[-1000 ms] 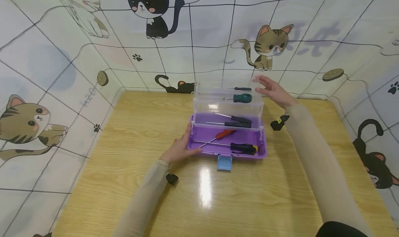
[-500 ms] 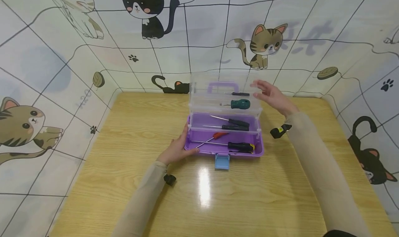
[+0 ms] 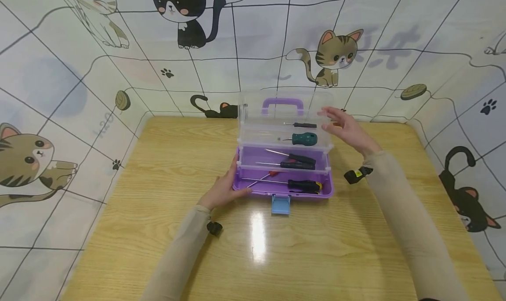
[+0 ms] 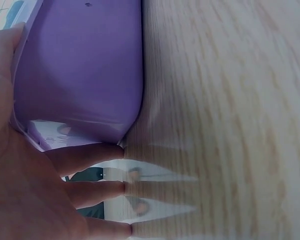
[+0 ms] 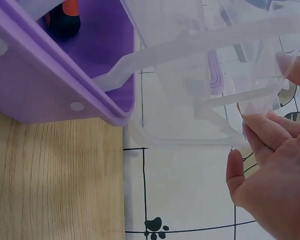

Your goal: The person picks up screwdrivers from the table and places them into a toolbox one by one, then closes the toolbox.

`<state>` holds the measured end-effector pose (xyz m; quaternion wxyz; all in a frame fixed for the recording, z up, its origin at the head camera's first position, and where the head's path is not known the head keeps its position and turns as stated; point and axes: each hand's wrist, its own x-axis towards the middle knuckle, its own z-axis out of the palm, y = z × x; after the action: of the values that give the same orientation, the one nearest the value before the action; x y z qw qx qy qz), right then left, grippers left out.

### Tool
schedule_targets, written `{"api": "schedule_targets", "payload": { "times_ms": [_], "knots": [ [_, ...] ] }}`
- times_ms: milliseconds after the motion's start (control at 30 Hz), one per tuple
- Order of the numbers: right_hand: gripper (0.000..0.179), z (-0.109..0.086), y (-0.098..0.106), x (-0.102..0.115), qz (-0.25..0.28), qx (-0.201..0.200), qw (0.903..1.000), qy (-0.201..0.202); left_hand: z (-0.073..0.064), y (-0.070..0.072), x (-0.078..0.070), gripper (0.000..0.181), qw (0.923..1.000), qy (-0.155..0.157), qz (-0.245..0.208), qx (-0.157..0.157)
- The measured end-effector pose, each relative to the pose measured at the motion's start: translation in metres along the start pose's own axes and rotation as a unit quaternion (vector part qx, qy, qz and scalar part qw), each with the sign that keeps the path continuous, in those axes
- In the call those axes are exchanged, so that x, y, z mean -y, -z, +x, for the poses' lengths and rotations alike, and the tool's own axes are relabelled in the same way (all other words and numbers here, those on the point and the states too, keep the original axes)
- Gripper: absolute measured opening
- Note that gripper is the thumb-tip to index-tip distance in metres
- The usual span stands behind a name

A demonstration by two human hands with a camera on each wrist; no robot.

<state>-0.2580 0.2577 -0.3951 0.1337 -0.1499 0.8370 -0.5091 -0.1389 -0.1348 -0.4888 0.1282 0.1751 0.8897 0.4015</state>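
Observation:
A purple toolbox (image 3: 259, 189) stands open on the table, its clear tiered trays (image 3: 261, 135) raised behind the base. My left hand (image 3: 223, 190) rests at its left end, thumb on the front rim, with straight, spread fingers (image 4: 85, 192) reaching down to the tabletop. My right hand (image 5: 277, 165) holds the right edge of the clear lid (image 3: 253, 105), which has a purple handle (image 3: 282, 101). A green-handled screwdriver (image 3: 304, 139) and a small black one (image 3: 305, 125) lie on the upper tray. Black screwdrivers (image 3: 298, 165) lie on the lower tray. A yellow-and-black screwdriver (image 3: 304, 186) lies in the base.
A red-handled screwdriver (image 3: 272, 173) lies partly hidden in the base. From the front hangs a blue latch (image 3: 280, 204). The wooden table (image 3: 189, 138) ends at a cat-patterned wall covering (image 3: 217, 72) behind the box and at both sides.
The clear trays have come down and forward over the base, with my right hand moving slightly down too. The lid's purple handle now shows clearly. My left hand stays at the box.

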Motion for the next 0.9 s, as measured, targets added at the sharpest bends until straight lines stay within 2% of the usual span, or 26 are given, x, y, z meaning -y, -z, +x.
{"api": "schedule_targets", "payload": {
  "times_ms": [267, 733, 900],
  "knots": [
    [0.069, -0.009, -0.007, -0.001, -0.034, -0.018, 0.9992, -0.007, 0.000, -0.002, 0.001, 0.117, 1.0000, 0.002, -0.003, -0.003],
    [0.067, -0.022, -0.028, -0.001, -0.087, -0.064, 0.9926, 0.057, 0.000, -0.003, 0.003, 0.116, 0.9999, 0.003, -0.014, -0.002],
    [0.060, -0.028, -0.035, 0.001, -0.116, -0.108, 0.9844, 0.077, 0.000, -0.003, 0.003, 0.114, 0.9999, 0.004, -0.010, -0.007]
  ]
}}
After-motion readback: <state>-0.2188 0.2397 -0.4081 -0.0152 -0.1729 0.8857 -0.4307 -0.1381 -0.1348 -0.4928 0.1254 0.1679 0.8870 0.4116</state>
